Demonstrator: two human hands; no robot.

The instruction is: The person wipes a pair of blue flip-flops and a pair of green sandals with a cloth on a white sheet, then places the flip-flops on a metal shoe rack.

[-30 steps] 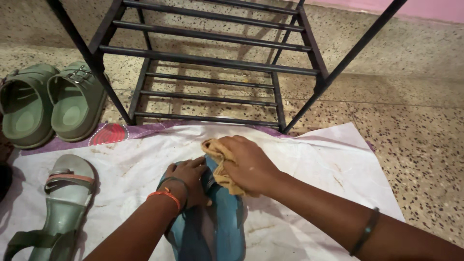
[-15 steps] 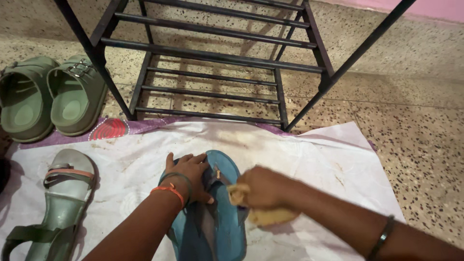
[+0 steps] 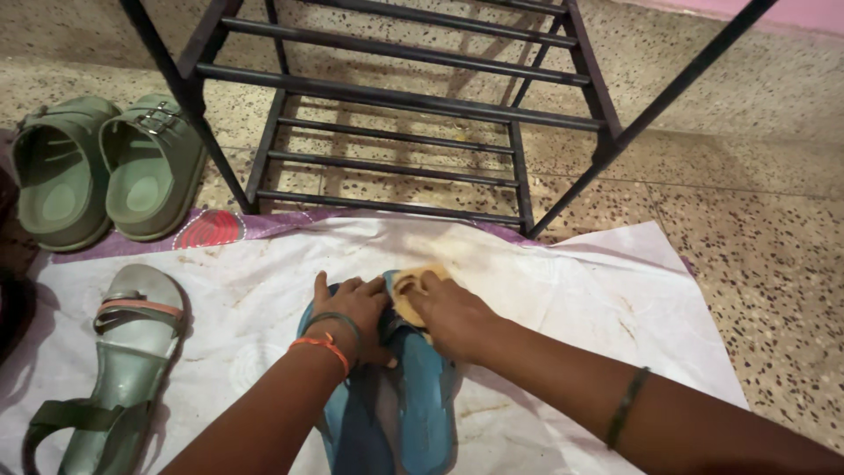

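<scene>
A blue flip-flop (image 3: 422, 405) lies on a white sheet (image 3: 571, 290) on the floor, toe end away from me. My left hand (image 3: 356, 312), with an orange thread and a dark band at the wrist, presses down on its left side near the strap. My right hand (image 3: 453, 317) holds a yellowish cloth (image 3: 409, 288) against the toe end of the flip-flop. A dark bangle sits on my right forearm.
A black metal shoe rack (image 3: 396, 97) stands just beyond the sheet. A pair of green buckle slides (image 3: 110, 167) rests at the upper left. A grey-green strappy sandal (image 3: 114, 369) lies on the sheet's left part. Speckled stone floor surrounds everything.
My right hand with the cloth went from the flip-flop's toe down to its right side, then back up to the toe. My left hand stayed pressed on the flip-flop.
</scene>
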